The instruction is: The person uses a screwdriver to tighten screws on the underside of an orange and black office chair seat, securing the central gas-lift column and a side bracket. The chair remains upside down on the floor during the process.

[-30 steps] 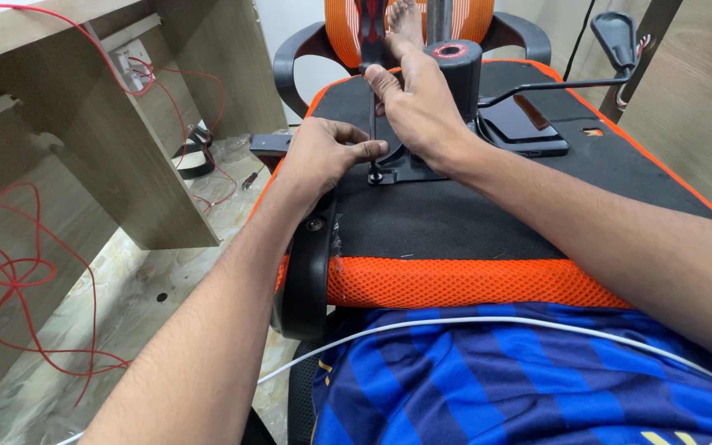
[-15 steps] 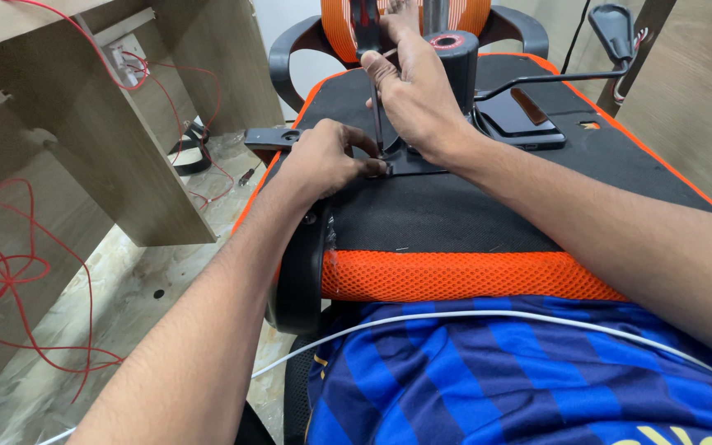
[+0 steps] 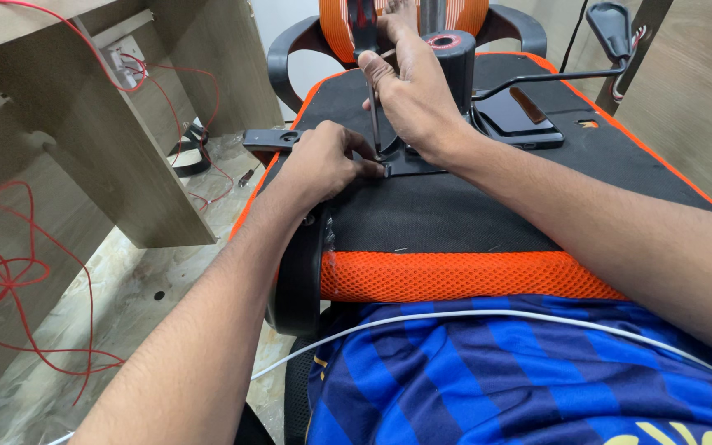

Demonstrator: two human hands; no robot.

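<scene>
An upturned office chair seat (image 3: 471, 206), black underneath with orange mesh edging, lies across my lap. My right hand (image 3: 409, 86) grips a screwdriver (image 3: 370, 74) held upright, its tip down at the black metal mechanism plate (image 3: 422, 161) near the gas-lift column (image 3: 453, 58). My left hand (image 3: 323, 161) pinches a small screw or bolt at the plate's left edge, right beside the screwdriver tip. A black armrest (image 3: 298, 272) curves down on the seat's left side.
A wooden desk panel (image 3: 100, 140) with red wires (image 3: 10, 272) stands at the left over a stone floor. A lever (image 3: 537, 78) with a paddle handle sticks out to the right. A white cable (image 3: 488, 317) crosses my blue striped shirt.
The view has shifted slightly closer. My right hand has raised the screwdriver more upright, and my left hand stays pinched at the plate's edge.
</scene>
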